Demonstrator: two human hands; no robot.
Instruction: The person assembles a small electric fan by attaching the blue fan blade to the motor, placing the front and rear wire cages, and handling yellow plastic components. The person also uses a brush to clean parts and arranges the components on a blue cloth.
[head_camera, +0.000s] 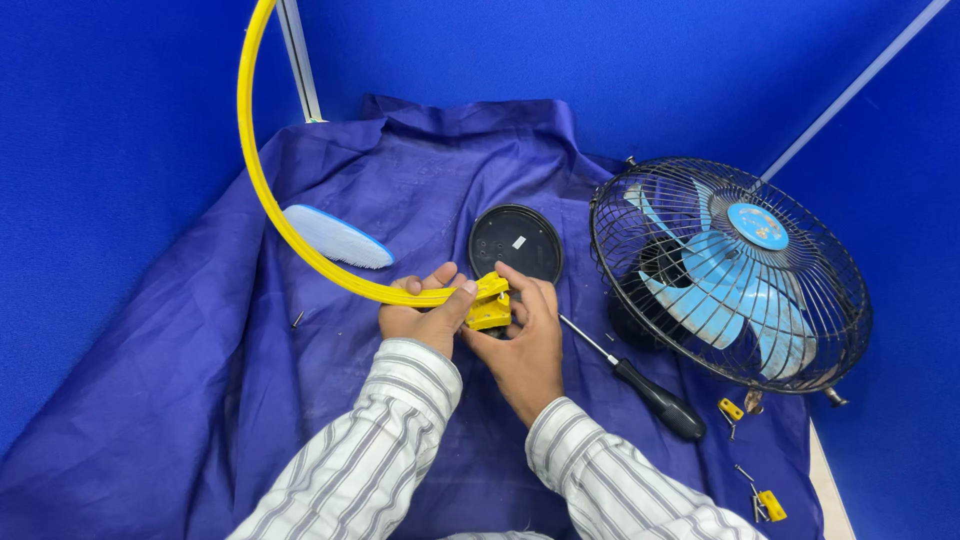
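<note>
We see the left hand (425, 312) and the right hand (520, 335) meeting near the middle of the surface (180, 400), which is draped in a purple cloth, both clenched around the yellow ring (262, 190) at its clasp end, where a small yellow clip (489, 313) sits between the fingers. The ring arcs up and away toward the surface's far left corner, passing just beside a blue-and-white brush (338, 236). A round black cover (516, 242) lies just beyond the hands, a black-handled screwdriver (640, 385) lies to their right, and a caged fan (728, 272) with blue blades stands by the right edge.
</note>
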